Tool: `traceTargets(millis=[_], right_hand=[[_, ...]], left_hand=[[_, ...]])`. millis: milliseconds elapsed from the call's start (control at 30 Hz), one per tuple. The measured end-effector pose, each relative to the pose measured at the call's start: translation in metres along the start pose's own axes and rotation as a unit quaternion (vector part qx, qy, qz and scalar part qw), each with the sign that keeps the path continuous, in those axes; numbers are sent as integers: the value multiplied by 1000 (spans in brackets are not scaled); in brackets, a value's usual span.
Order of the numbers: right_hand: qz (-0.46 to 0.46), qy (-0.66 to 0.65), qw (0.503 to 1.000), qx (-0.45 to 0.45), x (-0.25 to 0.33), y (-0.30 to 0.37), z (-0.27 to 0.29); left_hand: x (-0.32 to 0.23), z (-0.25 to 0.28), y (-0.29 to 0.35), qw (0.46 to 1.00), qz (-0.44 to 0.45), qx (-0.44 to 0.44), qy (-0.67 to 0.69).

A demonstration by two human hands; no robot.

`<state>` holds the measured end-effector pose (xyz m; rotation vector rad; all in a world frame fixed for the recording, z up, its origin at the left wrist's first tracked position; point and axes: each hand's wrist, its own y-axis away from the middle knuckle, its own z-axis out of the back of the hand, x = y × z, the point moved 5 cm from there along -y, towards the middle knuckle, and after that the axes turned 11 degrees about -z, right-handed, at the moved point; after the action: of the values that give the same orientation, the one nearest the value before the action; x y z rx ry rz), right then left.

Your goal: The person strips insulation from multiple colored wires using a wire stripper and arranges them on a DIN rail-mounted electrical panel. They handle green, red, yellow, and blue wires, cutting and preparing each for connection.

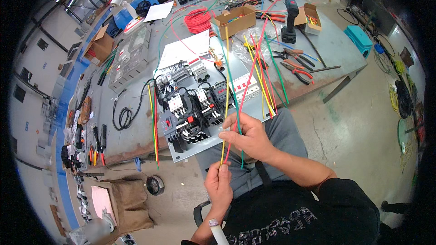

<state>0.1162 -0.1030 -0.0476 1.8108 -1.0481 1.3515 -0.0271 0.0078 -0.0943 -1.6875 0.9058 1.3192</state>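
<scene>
My left hand (219, 183) is closed, pinching the lower ends of a yellow wire (227, 59) and a red wire (250, 79). Just above it my right hand (250, 139) closes thumb and fingers round these two and a green wire (230, 66). The wires stretch upward across an electrical mounting plate (195, 152), which tilts from my lap onto the table edge. Black contactors (178, 104), a row of white circuit breakers (245, 86) and terminal blocks (172, 75) are fitted on it. More coloured wires (261, 79) lie over its right side.
Pliers (297, 72) and a cordless screwdriver (289, 20) occupy the table's right side. Behind the plate are a red wire coil (198, 20) and a cardboard box (236, 19). More wires (156, 127) hang over the front edge. A white stick (218, 232) shows close at the bottom.
</scene>
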Motion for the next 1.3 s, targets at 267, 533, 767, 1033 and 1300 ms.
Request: traceTargets(millis=[267, 533, 767, 1033, 1300], right_hand=[[-88, -47, 992, 80, -11, -3, -1], [-21, 20, 997, -72, 46, -46, 35], [43, -89, 991, -86, 78, -100, 95], [72, -22, 982, -174, 87, -122, 107], [-23, 51, 996, -64, 72, -103, 79]], left_hand=[[1, 2, 3, 1000, 16, 27, -1], [-4, -12, 19, 977, 90, 55, 184], [-4, -12, 43, 965, 115, 78, 221], [-4, 2, 44, 959, 137, 97, 227], [-10, 112, 15, 995, 38, -89, -14]])
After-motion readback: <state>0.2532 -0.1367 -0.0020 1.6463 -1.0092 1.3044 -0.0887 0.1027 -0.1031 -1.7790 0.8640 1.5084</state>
